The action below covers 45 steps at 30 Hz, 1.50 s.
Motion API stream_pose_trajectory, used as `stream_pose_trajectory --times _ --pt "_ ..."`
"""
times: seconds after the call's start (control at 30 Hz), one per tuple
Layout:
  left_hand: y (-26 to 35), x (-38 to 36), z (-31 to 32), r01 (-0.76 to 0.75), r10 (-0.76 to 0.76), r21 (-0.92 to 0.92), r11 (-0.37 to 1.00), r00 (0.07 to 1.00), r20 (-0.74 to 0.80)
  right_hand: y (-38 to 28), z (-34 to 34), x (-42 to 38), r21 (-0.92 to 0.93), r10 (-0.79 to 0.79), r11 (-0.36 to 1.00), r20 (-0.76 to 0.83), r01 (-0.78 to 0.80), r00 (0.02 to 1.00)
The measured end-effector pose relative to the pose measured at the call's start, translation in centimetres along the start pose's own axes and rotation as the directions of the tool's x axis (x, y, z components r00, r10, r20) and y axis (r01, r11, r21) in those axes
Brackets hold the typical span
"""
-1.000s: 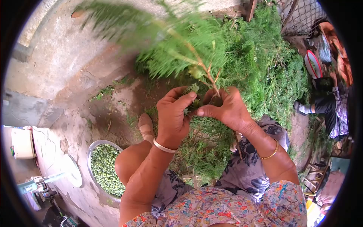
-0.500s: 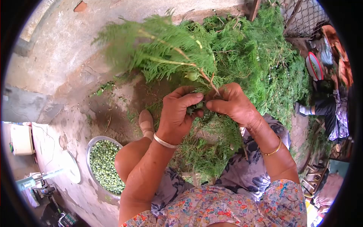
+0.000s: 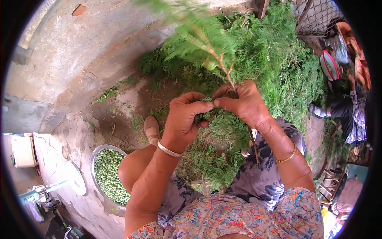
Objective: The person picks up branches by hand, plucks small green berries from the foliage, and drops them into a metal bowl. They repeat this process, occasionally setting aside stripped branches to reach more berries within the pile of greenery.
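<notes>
My right hand (image 3: 243,104) pinches the brown stem of a leafy green branch (image 3: 199,40) that stands up in front of me. My left hand (image 3: 184,118) is closed on a small green sprig at the base of that branch, thumb against the right hand's fingers. Both wrists wear thin bangles. A large heap of cut green branches (image 3: 278,67) lies behind and to the right, with more cuttings on my lap and on the ground under my hands.
A metal bowl (image 3: 94,157) full of small green seeds sits on the ground at lower left, beside my knee. A white bucket (image 3: 23,151) and a white lid (image 3: 75,179) lie farther left. Another person (image 3: 346,111) crouches at right near a wire fence.
The branch has swung from leaning left to standing more upright. Both hands have stayed together at its base, shifting slightly up and right.
</notes>
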<state>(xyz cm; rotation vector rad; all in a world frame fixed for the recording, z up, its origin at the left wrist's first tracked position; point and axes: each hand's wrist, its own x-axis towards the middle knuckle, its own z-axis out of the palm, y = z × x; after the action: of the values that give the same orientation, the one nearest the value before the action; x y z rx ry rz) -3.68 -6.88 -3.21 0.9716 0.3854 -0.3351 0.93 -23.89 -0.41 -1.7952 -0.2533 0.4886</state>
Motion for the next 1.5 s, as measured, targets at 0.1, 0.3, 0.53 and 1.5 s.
stream_pose_trajectory --times 0.1,0.3,0.53,1.5 --pt "-0.2 0.2 0.3 0.01 -0.01 0.029 1.0 1.0 0.014 0.0 0.0 -0.1 -0.028 -0.023 0.999 0.024 0.023 0.999" --pt "-0.9 0.5 -0.1 0.019 -0.02 -0.123 0.992 1.0 -0.001 1.0 0.4 0.1 0.231 -0.061 0.971 0.004 0.058 0.998" --pt "-0.9 1.0 -0.8 0.017 -0.063 -0.256 0.967 0.983 -0.172 0.7 0.4 0.2 0.267 -0.042 0.962 -0.038 0.051 0.998" --pt "-3.9 2.1 -2.1 -0.229 0.221 -0.054 0.972 0.966 -0.132 -0.6 1.5 -1.0 0.084 0.014 0.996 0.122 -0.025 0.992"
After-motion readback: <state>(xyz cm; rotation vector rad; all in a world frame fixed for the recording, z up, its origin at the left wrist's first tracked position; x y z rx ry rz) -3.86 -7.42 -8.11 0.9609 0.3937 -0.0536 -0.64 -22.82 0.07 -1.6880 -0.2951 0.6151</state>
